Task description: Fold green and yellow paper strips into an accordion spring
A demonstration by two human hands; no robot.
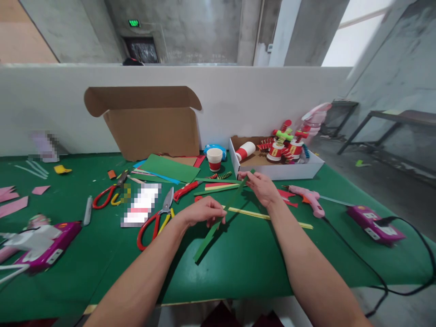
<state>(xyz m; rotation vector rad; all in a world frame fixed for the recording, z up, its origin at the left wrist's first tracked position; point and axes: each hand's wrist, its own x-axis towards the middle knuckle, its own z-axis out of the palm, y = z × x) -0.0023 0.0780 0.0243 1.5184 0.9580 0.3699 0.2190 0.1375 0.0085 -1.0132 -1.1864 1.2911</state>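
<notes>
A narrow green paper strip point(206, 241) runs slantwise over the table between both hands. My left hand point(205, 211) pinches it near the middle, its fingers curled. At the strip's far end, my right hand point(259, 185) closes thumb and fingers on it. Beneath the hands lies a long yellow paper strip point(254, 213). Just beyond are more green and red strips point(218, 187) and a red-handled utility knife point(185, 190). Left of my left hand rest large scissors point(150, 232) with red and yellow handles.
An open white box point(293, 171) holds paper-cup figures. A cup point(214, 160) stands beside it. Green paper sheets point(170, 168) lie farther back. At right are a pink glue gun point(311, 200) and a purple power strip point(374, 225) with a cable; another power strip point(56, 243) sits left.
</notes>
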